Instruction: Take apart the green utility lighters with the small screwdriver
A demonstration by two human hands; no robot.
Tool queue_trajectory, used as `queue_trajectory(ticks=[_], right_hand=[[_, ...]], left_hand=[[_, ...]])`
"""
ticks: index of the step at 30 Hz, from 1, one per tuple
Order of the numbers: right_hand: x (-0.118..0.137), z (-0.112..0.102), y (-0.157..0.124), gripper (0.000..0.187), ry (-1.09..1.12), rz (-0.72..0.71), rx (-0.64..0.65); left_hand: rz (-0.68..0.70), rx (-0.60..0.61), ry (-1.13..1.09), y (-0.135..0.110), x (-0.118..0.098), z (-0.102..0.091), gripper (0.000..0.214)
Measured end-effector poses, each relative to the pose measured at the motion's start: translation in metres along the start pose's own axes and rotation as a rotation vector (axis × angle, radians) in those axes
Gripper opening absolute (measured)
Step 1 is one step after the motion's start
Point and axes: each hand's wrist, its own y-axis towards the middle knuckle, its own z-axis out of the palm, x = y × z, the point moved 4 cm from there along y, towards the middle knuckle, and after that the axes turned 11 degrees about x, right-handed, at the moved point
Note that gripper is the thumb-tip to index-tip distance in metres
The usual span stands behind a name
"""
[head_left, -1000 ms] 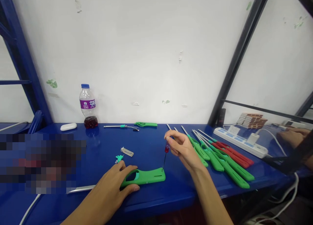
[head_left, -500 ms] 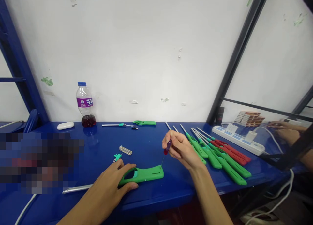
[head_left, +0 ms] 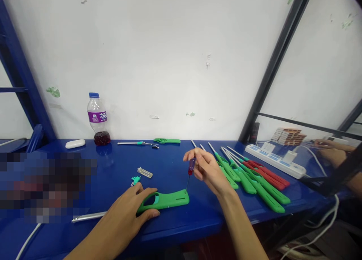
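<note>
1. Lighter [head_left: 173,200] with green handle: lies flat by the front edge of the blue surface [head_left: 169,162], silver tube [head_left: 89,216] running leftward from beneath left hand [head_left: 128,207].
2. Left hand: closes around the tube end of that handle, thumb along the near side, fingers along the far side.
3. Right hand [head_left: 209,171]: pinches the screwdriver [head_left: 191,167] handle between thumb and fingers, above and beyond the lighter's right end.
4. Screwdriver: leans slightly from upright, tip at the lighter's far right corner.
5. Teal part [head_left: 136,180] and clear plastic part [head_left: 145,172]: lie just beyond the lighter.
6. Thin rod [head_left: 130,143] with wire, green shell [head_left: 169,141]: lie well beyond the lighter, near the wall [head_left: 158,56].
7. Bottle [head_left: 97,118], partly filled: stands beyond and left of the lighter, beside a white case [head_left: 75,143].
8. Green lighters [head_left: 248,182], red lighters [head_left: 273,176]: lie grouped right of the lighter.
9. Power strip [head_left: 275,162]: lies farther right of the lighter.
</note>
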Motion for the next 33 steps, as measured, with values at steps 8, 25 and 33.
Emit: queue_trajectory(ticks=[8,25,33], right_hand=[[-0.0016,0.0012,-0.0003,0.029,-0.051,0.022,-0.018],[-0.0038,-0.0039,0.0035,0.028,-0.144,0.023,-0.120],[-0.0014,-0.0042,0.0049,0.032,-0.214,0.053,-0.176]], left_hand=[[-0.012,-0.023,0.002,-0.0033,0.0011,0.0002,0.044],[0.016,-0.035,0.001,-0.0028,-0.0011,-0.0011,0.043],[0.037,-0.087,0.028,-0.0013,0.0017,-0.0017,0.042]])
